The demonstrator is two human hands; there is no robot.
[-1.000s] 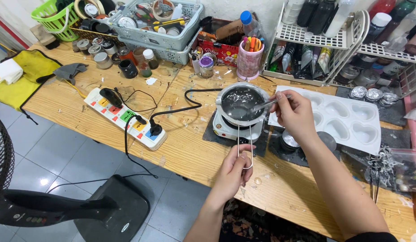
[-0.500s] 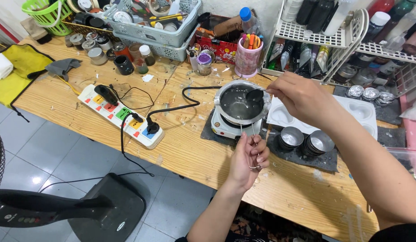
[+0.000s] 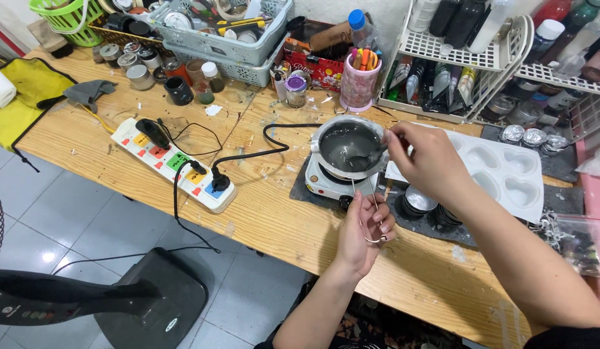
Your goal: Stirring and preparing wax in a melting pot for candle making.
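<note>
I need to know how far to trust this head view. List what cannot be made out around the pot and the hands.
- Spoon: its handle is hidden inside the right hand.
- Small metal cups: partly covered by the right forearm, so no count.
- Heart mould: its near left part lies behind the right hand.
- Pot handle: its loop end is wrapped by the left hand.

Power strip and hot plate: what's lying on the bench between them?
In the head view, only the black cord crosses bare wood between the power strip and the hot plate.
</note>
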